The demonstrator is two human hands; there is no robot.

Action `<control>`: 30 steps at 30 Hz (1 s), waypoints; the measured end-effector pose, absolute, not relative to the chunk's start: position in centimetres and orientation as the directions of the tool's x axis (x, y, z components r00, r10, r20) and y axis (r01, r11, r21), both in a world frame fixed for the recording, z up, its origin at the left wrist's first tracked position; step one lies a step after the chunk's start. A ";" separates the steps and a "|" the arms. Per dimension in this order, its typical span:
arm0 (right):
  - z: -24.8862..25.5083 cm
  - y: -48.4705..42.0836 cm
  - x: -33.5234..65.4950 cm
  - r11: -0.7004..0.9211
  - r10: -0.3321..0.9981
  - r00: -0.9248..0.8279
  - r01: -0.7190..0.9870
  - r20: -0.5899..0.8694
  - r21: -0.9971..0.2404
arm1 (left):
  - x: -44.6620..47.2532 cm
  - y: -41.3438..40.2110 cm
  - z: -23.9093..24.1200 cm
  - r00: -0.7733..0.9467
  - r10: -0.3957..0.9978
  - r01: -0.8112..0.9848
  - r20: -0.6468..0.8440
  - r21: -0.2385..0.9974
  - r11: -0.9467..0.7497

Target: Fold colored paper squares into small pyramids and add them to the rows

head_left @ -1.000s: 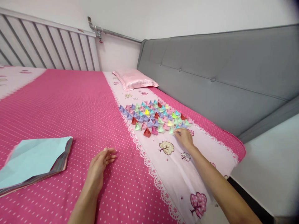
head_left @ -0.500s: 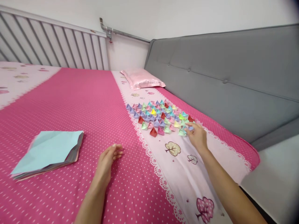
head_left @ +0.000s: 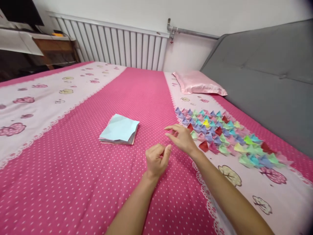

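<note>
My left hand [head_left: 157, 160] is over the pink dotted bedspread with its fingers curled into a loose fist and the thumb up; nothing shows in it. Just beyond it is my right hand [head_left: 183, 139], empty, its thumb and fingers apart and pointing left. Several rows of small folded paper boats [head_left: 218, 131] in many colours stand on the pale strip to the right of my right hand. To the left of both hands lies a stack of square paper [head_left: 119, 128] with a light blue sheet on top.
A shiny pink pillow [head_left: 199, 83] lies at the bed's far end, by a grey padded headboard [head_left: 259, 58]. Behind the bed are a white radiator [head_left: 117, 42] and a pipe with a valve [head_left: 190, 32]. A desk [head_left: 53, 45] with a dark screen stands at the far left.
My right hand has left the blue paper boat at the near edge of the rows and moved left towards my left hand. My left hand's fingers have curled in. The view has turned left.
</note>
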State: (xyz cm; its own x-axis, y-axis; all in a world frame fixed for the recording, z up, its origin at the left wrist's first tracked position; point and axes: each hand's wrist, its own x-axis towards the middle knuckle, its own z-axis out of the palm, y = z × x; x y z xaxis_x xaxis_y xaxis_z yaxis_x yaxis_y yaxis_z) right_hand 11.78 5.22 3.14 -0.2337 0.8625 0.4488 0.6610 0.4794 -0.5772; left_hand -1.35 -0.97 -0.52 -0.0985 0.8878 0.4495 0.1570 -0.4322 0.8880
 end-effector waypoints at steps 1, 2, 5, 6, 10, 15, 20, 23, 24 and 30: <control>2.7 6.0 10.1 0.513 0.852 -0.292 0.635 0.435 -0.578 | -1.4 -1.1 -0.6 -0.118 0.887 0.145 0.447 0.891 -0.430; 2.2 6.6 8.5 0.545 0.836 -0.340 0.607 0.431 -0.578 | -1.5 -1.2 -0.7 -0.133 0.887 0.131 0.443 0.895 -0.427; 0.9 7.5 4.3 0.623 0.781 -0.450 0.509 0.433 -0.594 | -1.7 -1.5 -0.9 -0.158 0.883 0.101 0.442 0.897 -0.430; 0.6 7.6 3.2 0.647 0.760 -0.477 0.483 0.442 -0.590 | -1.8 -1.6 -0.9 -0.162 0.881 0.101 0.445 0.895 -0.434; -0.2 7.4 0.3 0.678 0.730 -0.512 0.464 0.452 -0.570 | -1.9 -1.9 -0.7 -0.172 0.847 0.204 0.503 0.860 -0.468; -0.5 7.1 -0.7 0.679 0.729 -0.527 0.467 0.438 -0.567 | -1.8 -1.8 -0.2 -0.193 0.666 0.420 0.721 0.674 -0.608; -0.5 7.1 -1.2 0.652 0.754 -0.483 0.472 0.445 -0.594 | -1.8 -1.6 0.0 -0.249 0.521 0.415 0.816 0.576 -0.704; -0.2 7.2 -1.3 0.647 0.758 -0.455 0.440 0.466 -0.623 | -1.8 -1.5 0.0 -0.258 0.507 0.403 0.823 0.568 -0.717; -0.2 7.3 -1.3 0.644 0.759 -0.454 0.418 0.467 -0.641 | -1.8 -1.5 0.0 -0.258 0.507 0.402 0.823 0.568 -0.718; -0.1 7.6 -1.2 0.595 0.790 -0.422 0.351 0.445 -0.723 | -1.8 -1.6 0.0 -0.264 0.524 0.398 0.810 0.587 -0.705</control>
